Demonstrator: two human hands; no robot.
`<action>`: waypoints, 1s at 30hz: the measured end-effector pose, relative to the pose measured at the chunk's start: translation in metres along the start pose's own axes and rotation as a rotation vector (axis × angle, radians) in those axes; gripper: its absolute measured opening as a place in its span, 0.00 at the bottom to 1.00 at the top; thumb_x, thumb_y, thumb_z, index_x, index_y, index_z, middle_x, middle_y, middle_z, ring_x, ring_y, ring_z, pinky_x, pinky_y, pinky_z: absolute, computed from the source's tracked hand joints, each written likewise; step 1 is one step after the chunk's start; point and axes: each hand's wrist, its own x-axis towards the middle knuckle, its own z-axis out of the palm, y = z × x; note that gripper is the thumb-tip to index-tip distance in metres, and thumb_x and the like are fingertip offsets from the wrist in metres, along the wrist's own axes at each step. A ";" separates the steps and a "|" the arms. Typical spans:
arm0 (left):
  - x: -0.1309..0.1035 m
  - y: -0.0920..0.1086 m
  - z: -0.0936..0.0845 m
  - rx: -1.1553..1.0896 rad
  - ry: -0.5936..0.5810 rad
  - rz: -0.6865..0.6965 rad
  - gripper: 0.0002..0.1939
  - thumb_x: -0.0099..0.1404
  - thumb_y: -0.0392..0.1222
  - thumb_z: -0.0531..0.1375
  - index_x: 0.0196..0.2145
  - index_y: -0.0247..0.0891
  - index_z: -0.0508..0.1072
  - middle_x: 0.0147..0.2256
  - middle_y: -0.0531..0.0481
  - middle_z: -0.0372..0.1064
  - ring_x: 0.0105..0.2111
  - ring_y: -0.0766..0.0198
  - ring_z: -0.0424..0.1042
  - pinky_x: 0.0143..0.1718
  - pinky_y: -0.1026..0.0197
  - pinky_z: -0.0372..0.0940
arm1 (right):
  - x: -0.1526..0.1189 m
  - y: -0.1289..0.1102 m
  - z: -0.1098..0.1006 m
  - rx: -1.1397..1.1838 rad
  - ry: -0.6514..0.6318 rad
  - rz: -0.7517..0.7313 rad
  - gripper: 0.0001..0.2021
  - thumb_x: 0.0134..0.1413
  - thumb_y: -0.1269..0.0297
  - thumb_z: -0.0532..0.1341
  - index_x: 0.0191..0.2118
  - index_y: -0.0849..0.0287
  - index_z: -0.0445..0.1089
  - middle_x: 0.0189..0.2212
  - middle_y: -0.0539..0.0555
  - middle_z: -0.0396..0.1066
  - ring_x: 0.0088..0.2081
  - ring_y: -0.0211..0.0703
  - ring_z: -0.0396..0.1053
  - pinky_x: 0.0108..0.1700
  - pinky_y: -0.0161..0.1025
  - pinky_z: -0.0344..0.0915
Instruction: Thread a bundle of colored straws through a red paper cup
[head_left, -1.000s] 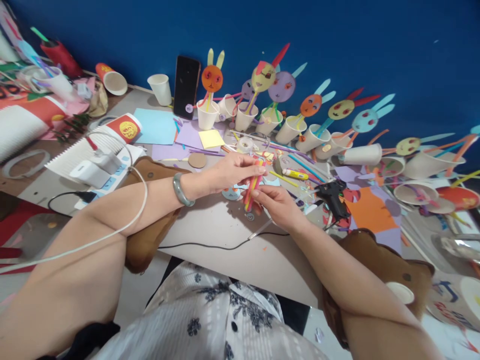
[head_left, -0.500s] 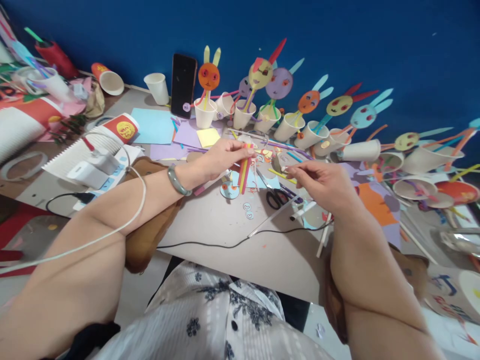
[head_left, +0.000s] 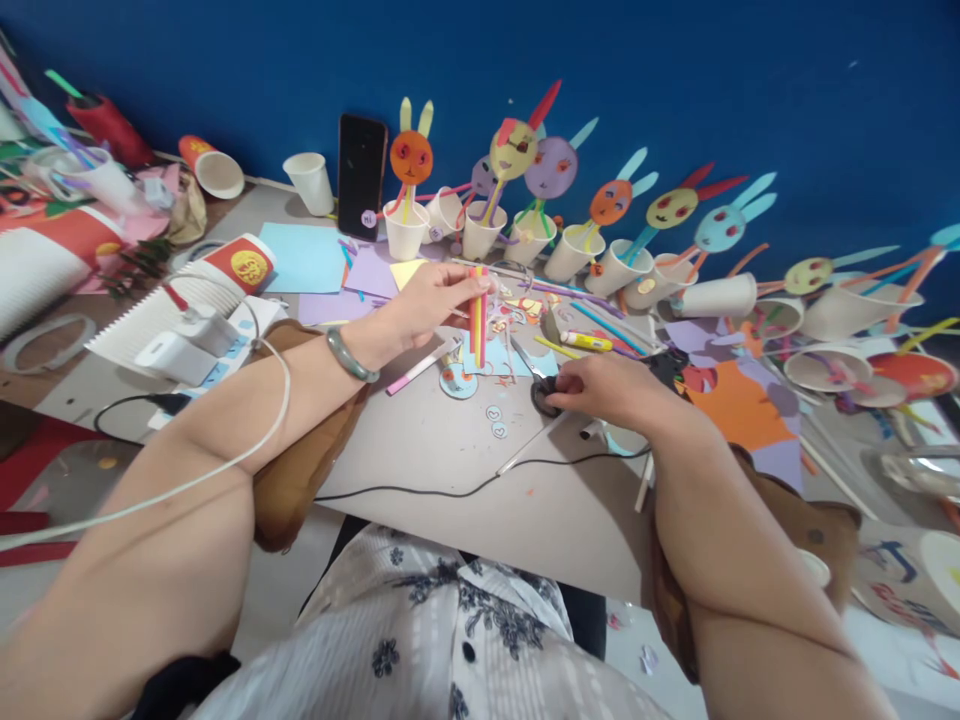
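Note:
My left hand pinches several narrow pink and yellow strips between thumb and fingers, their lower ends hanging just over the table. My right hand has its fingers closed at the black handles of the scissors, which lie with the blades pointing away from me. Between the hands is a round light-blue paper face with orange eyes. Two small blue paper discs with hearts drawn on them lie nearer to me. A pink-and-white pen rests under my left wrist.
Paper cups holding paper rabbit heads line the blue wall. A phone leans there too. Chargers sit in a power strip at left; a black cable crosses the table front. Beyond my right hand lie a yellow marker-like tube and orange paper.
My right hand has moved left and toward me, from the yellow strip to the scissors' handles. The yellow tube now shows. My left hand has shifted slightly left, its strips turned more upright.

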 end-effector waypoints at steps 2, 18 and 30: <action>-0.001 0.002 0.001 -0.008 0.004 -0.010 0.07 0.70 0.38 0.65 0.34 0.32 0.77 0.28 0.53 0.73 0.28 0.72 0.72 0.37 0.65 0.72 | 0.000 -0.008 0.001 -0.054 -0.019 0.016 0.11 0.53 0.52 0.66 0.31 0.54 0.78 0.29 0.55 0.79 0.34 0.48 0.73 0.30 0.39 0.54; -0.002 0.009 0.002 -0.053 0.031 -0.045 0.08 0.71 0.35 0.63 0.32 0.32 0.77 0.25 0.54 0.72 0.25 0.72 0.71 0.35 0.64 0.70 | -0.005 -0.012 0.000 -0.080 0.062 0.058 0.10 0.55 0.57 0.60 0.34 0.57 0.76 0.40 0.60 0.77 0.40 0.51 0.75 0.34 0.41 0.60; 0.003 0.008 -0.002 -0.162 -0.023 -0.087 0.09 0.71 0.35 0.64 0.31 0.32 0.76 0.25 0.54 0.72 0.26 0.72 0.72 0.33 0.66 0.69 | -0.025 0.002 -0.027 0.157 0.226 0.126 0.10 0.50 0.55 0.63 0.32 0.55 0.74 0.33 0.59 0.76 0.35 0.52 0.71 0.34 0.43 0.58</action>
